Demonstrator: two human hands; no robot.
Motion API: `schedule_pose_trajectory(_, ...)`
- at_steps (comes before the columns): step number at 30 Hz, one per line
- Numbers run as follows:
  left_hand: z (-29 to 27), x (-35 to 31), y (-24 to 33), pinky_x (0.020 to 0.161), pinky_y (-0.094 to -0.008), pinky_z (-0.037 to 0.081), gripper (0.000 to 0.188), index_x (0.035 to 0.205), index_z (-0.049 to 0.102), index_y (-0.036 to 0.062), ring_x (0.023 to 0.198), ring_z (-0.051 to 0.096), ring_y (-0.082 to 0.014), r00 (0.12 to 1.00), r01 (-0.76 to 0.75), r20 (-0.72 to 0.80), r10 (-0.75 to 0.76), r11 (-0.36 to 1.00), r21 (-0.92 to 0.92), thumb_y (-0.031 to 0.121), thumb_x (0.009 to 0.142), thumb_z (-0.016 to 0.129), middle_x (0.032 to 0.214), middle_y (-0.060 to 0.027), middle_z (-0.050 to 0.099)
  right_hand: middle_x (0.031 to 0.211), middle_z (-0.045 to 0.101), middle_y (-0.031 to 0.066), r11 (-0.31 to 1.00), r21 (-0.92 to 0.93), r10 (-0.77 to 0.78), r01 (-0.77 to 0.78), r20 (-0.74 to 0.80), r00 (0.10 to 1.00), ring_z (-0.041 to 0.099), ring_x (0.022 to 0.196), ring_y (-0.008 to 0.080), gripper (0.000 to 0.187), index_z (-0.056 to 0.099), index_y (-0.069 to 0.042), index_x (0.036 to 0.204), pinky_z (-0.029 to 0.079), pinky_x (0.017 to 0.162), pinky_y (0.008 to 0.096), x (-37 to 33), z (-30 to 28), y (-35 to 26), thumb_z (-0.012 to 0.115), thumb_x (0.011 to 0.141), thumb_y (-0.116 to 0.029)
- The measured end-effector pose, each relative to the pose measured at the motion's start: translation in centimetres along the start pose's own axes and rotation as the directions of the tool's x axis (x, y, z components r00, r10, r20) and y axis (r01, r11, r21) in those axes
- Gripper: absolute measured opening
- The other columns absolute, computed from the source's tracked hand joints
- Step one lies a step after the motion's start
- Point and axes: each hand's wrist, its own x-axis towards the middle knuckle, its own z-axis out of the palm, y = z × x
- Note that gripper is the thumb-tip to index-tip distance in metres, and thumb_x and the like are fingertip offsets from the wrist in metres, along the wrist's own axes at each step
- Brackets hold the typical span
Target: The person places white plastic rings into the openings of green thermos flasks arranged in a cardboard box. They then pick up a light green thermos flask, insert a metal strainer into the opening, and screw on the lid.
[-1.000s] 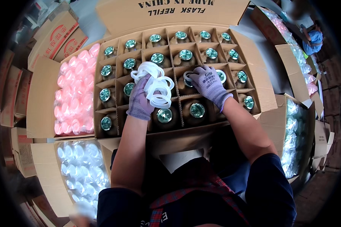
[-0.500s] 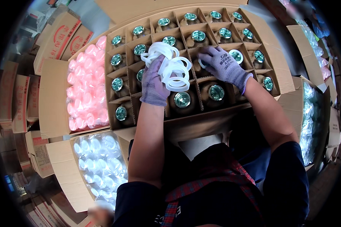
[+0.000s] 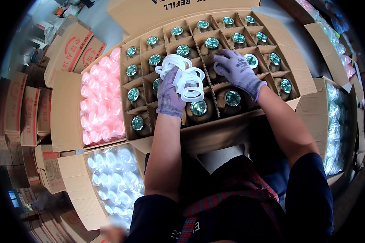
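Both my hands wear grey-purple gloves above a cardboard carton (image 3: pixel 215 123) divided into cells. My left hand (image 3: pixel 170 95) is closed on a bunch of white rings (image 3: pixel 190 83), held over the carton's middle. In the cells stand glass bottle-shaped liners (image 3: pixel 232 98) with shiny green-silver mouths. To the right, my right hand (image 3: pixel 237 69) reaches into a cell, fingers curled at a single white ring (image 3: pixel 220 69). The liner beneath those fingers is mostly hidden. Just right of this hand, another liner has a white ring (image 3: pixel 251 60) around its mouth.
At left stand open cartons of pink wrapped items (image 3: pixel 101 99) and pale wrapped items (image 3: pixel 115 176). Another open carton (image 3: pixel 320 107) with wrapped items is at right. Stacked boxes (image 3: pixel 30 115) line the far left. A carton flap (image 3: pixel 182 14) rises behind the divided carton.
The view has shifted slightly, so the cartons sit a little further right at the left side. My right hand's fingers have lifted slightly, still at the same cell. The left hand keeps its rings.
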Motion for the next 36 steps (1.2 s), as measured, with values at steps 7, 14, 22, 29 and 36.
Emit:
schedule_pose_trajectory(7,-2.4,-0.4,-1.5,0.101,-0.0368,0.048,0.059,0.135,0.047,0.0011,0.121,0.056,-0.0283,0.942,-0.203,0.269,0.199,0.979,-0.014,0.014,0.082,0.070,0.134,-0.0163,0.054,0.111,0.066,0.0039,0.998,-0.049,-0.022,0.038,0.304,0.952,0.058,0.110,0.0292,0.022,0.070,-0.021,0.108,0.044,0.098,0.0430,0.1,0.9,0.2,0.060,0.088,-0.021)
schedule_pose_trajectory(14,-1.6,-3.1,-1.5,0.098,-0.0404,0.051,0.054,0.134,0.051,0.0048,0.122,0.055,-0.0306,0.966,-0.183,0.196,0.170,0.982,0.049,0.013,0.084,0.069,0.132,-0.0151,0.055,0.098,0.068,0.0139,0.987,-0.152,0.082,-0.049,0.225,0.971,0.065,0.092,0.0357,0.020,0.068,-0.013,0.102,0.053,0.081,0.0450,0.8,1.5,0.1,0.064,0.086,-0.024)
schedule_pose_trajectory(22,-1.3,-2.3,-1.2,0.081,-0.0430,0.058,0.039,0.129,0.054,0.0073,0.105,0.065,-0.0280,0.927,-0.333,0.161,0.338,0.941,-0.059,0.012,0.092,0.063,0.118,-0.0126,0.064,0.097,0.070,0.0175,0.848,0.314,0.285,-0.426,0.408,0.868,0.067,0.096,0.0323,0.020,0.071,-0.009,0.100,0.052,0.086,0.0394,1.8,0.8,0.4,0.063,0.088,-0.023)
schedule_pose_trajectory(29,-3.0,-2.0,-0.4,0.090,-0.0371,0.056,0.048,0.138,0.045,0.0034,0.119,0.057,-0.0233,0.945,-0.252,0.226,0.236,0.967,0.042,0.002,0.092,0.055,0.135,-0.0123,0.054,0.108,0.064,0.0137,0.995,0.026,0.089,-0.098,0.242,0.966,0.058,0.107,0.0360,0.014,0.068,-0.011,0.098,0.048,0.092,0.0440,-0.1,1.6,0.4,0.066,0.084,-0.013)
schedule_pose_trajectory(36,-3.2,-0.5,-1.0,0.097,-0.0352,0.051,0.055,0.138,0.044,0.0033,0.121,0.055,-0.0242,0.925,-0.342,0.230,0.302,0.927,0.157,0.006,0.087,0.064,0.135,-0.0134,0.053,0.126,0.056,0.0124,0.998,-0.056,0.037,-0.021,0.299,0.953,0.052,0.119,0.0336,0.036,0.066,-0.013,0.118,0.039,0.106,0.0423,-0.4,-0.2,1.2,0.067,0.083,-0.016)
